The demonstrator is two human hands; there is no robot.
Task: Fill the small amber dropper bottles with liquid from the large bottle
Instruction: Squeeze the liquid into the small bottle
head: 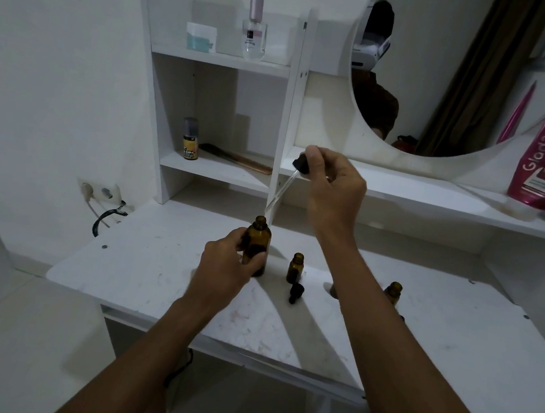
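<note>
Holding large bottle in left grip, right grip pinching dropper above its rim

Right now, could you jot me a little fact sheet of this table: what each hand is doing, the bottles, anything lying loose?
left hand: grips the large amber bottle, upright on the white table
right hand: pinches a dropper, tip just above the large bottle's open mouth
near small bottle: open, right of the large one
far small bottle: partly hidden by the right forearm
loose cap: black, lying on the table
</note>
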